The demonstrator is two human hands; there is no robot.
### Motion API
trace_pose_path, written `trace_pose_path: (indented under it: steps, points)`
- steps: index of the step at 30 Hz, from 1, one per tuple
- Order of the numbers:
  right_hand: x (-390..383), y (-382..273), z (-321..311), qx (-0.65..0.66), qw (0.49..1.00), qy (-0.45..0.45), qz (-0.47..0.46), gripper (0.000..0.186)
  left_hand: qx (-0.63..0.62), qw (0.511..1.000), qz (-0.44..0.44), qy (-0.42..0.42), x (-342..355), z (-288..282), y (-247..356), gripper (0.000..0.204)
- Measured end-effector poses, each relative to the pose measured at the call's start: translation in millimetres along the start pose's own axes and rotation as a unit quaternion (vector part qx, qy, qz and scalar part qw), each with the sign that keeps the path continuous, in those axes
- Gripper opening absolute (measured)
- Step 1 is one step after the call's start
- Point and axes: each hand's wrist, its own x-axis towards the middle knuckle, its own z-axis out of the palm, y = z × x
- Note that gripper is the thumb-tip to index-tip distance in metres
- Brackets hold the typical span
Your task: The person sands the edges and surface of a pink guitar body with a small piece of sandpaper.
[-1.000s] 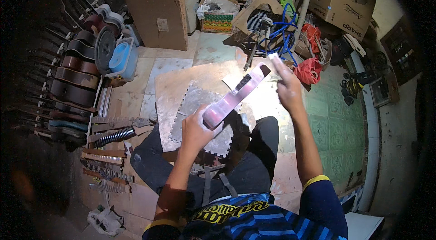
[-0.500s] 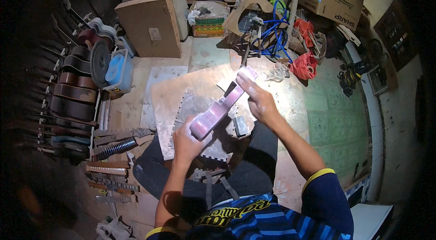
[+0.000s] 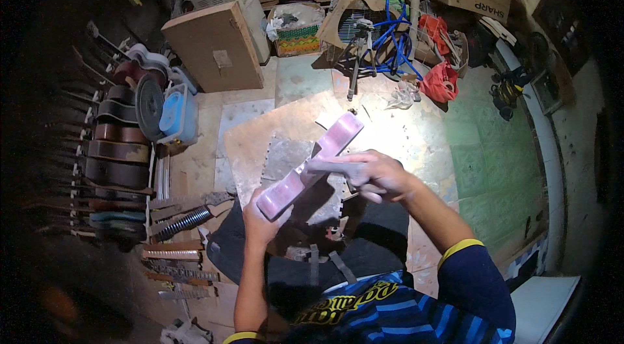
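Note:
I hold a small pink, dusty guitar-shaped body (image 3: 339, 134) tilted edge-up over the work board, its narrow waist near the middle. My left hand (image 3: 262, 222) grips its lower, nearer end, the fingers partly hidden behind it. Across the waist reaches my right hand (image 3: 380, 178), grey with dust and smeared by motion. A long greyish shape runs from it onto the pink side; whether that is stretched fingers or a thin piece in them I cannot tell. Beneath the body lies a dark, notched-edge mat (image 3: 279, 152), on a pale board (image 3: 242, 138).
Guitar bodies and necks (image 3: 120, 139) line the left side. Saws and a tool with a black ribbed handle (image 3: 188, 220) lie by my left knee. A blue tub (image 3: 175, 113), a large board (image 3: 214, 51), blue tubing (image 3: 390, 51) and red bags (image 3: 440, 80) stand beyond.
My right hand has moved from the far end of the pink body back toward its waist. The left hand keeps its grip on the near end. The whole view has shifted slightly.

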Motion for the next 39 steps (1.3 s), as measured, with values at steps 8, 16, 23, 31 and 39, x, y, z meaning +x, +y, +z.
trace_pose_path:
  steps: [8, 16, 23, 31, 39]
  points:
    - [12.0, 36.7, 35.7, -0.302, 0.9, 0.105, -0.296, 0.065, -0.037, 0.999, 0.007, 0.023, -2.0, 0.2, -4.8, 0.05]
    - [-6.6, -14.1, 5.6, -0.136, 0.949, 0.145, -0.244, 0.067, -0.035, 0.999, -0.003, 0.02, -14.2, -19.0, -24.5, 0.052]
    - [-23.5, 26.1, 68.3, -0.408, 0.886, 0.077, -0.207, 0.081, 0.031, 1.0, 0.002, 0.003, -13.2, -26.7, -28.7, 0.063]
    - [-36.5, 15.6, 78.7, -0.357, 0.915, 0.096, -0.16, 0.089, 0.329, 0.94, 0.094, 0.001, 5.0, 1.0, 113.1, 0.088]
    - [-15.4, 6.7, 85.3, -0.396, 0.902, 0.124, -0.119, 0.085, 0.194, 0.98, 0.01, -0.047, 27.0, 39.4, 88.5, 0.058]
